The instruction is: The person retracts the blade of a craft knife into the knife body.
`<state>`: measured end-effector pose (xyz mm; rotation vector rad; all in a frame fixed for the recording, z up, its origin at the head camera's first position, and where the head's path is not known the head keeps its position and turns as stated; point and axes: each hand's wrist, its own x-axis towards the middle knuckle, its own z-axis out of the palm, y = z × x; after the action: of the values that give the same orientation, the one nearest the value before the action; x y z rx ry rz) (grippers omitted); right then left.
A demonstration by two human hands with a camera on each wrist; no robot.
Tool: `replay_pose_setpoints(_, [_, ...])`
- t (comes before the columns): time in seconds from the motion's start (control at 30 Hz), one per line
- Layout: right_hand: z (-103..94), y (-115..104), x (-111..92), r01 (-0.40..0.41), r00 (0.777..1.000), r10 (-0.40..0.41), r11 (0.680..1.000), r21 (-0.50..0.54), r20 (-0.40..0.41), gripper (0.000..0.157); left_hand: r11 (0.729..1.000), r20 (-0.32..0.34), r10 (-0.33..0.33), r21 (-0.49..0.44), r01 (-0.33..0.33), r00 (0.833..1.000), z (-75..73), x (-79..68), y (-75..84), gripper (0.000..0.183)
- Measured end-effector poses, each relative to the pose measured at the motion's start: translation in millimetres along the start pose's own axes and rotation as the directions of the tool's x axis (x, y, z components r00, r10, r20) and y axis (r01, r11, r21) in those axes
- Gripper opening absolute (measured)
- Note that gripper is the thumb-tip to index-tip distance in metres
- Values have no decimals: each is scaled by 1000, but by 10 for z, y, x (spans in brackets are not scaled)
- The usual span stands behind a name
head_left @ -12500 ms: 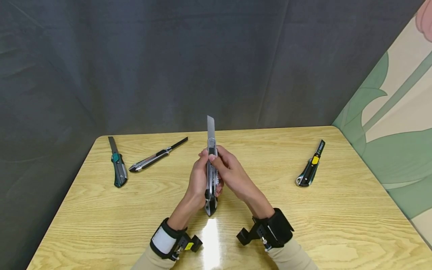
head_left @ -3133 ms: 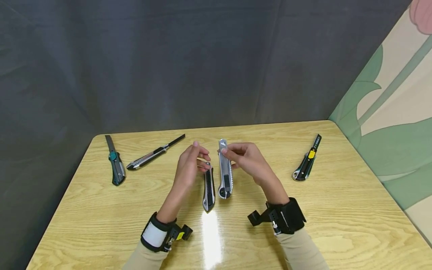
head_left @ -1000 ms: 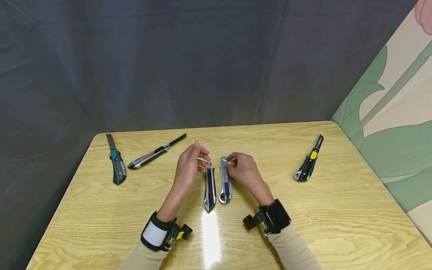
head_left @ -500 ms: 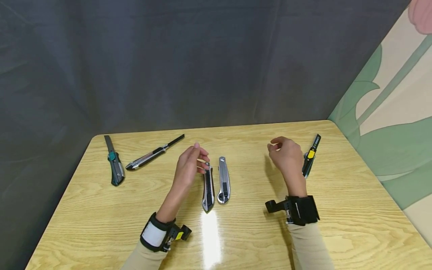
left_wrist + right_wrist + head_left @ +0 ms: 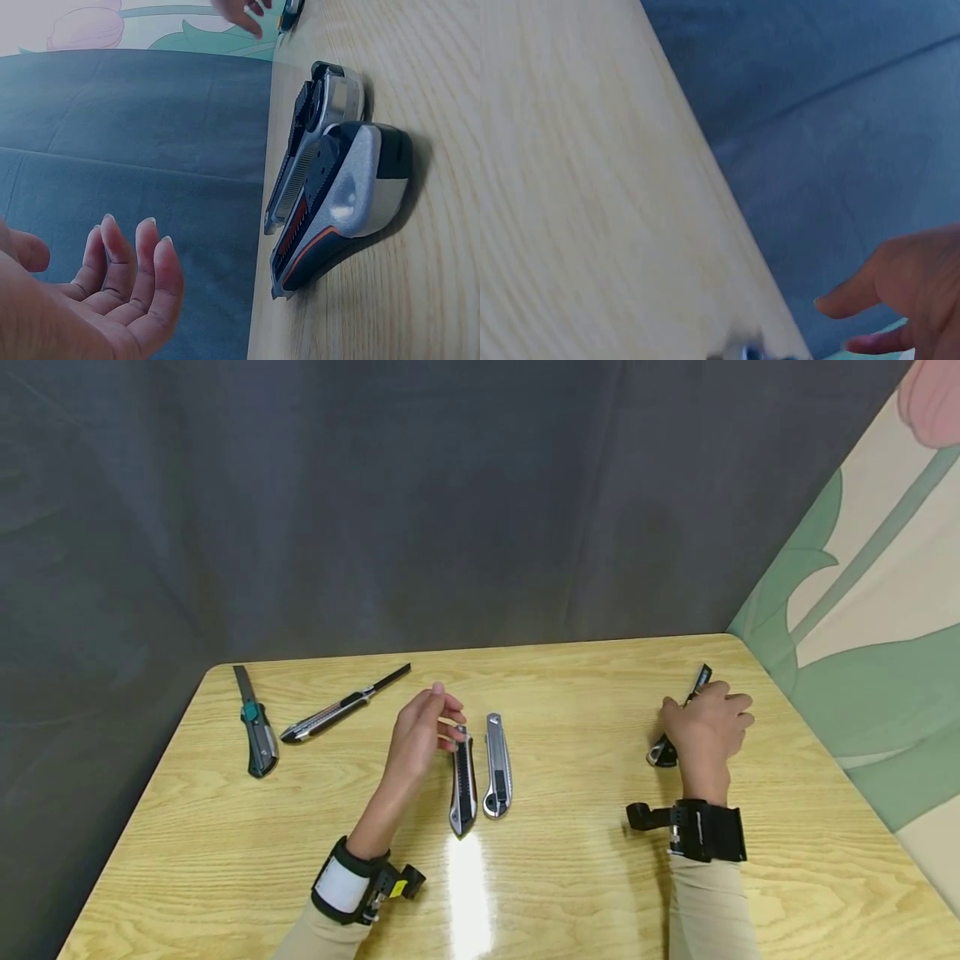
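Note:
My right hand (image 5: 708, 727) is over a black utility knife (image 5: 662, 753) at the table's right, hiding its middle. Its thumb and fingers are spread; in the right wrist view the thumb (image 5: 855, 294) stands apart from the fingers, with nothing seen between them. My left hand (image 5: 416, 735) hovers with loosely bent fingers, holding nothing, by the upper end of a black-and-silver utility knife (image 5: 463, 785). Just right of that lies a silver utility knife (image 5: 498, 768). No blade shows on either. The left wrist view shows both knives lying beside the empty left hand (image 5: 112, 300).
At the left of the wooden table (image 5: 570, 877) lie a grey utility knife with a teal slider (image 5: 259, 739) and a slim silver-and-black one (image 5: 330, 717), each with a dark blade out. A dark curtain (image 5: 480, 510) hangs behind the far edge.
Both hands held a knife with its blade out at first. Later my right hand laid the silver knife down, let go and moved right to the black knife. The left hand stayed lately.

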<state>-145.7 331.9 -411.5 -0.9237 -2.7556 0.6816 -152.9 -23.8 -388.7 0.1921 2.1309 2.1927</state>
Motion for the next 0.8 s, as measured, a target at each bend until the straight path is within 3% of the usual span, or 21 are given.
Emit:
replay_pose_setpoints(0.17, [40,104,41,-58,997,59,998,-29,54,79,1000,3,-5,-9,5,1000,-2,3,-1,46])
replay_pose_setpoints(0.33, [94,148,66,-73,992,78,996,-48,100,76,1000,7,-9,-5,9,1000,0,4,1,47])
replay_pose_setpoints(0.57, [129,201,110,-103,987,113,991,-91,117,55,1000,8,-19,4,19,1000,-8,10,-8,47])
replay_pose_setpoints(0.8, [94,185,105,-73,992,81,993,-90,96,32,999,13,-31,11,30,999,-25,23,-1,49])
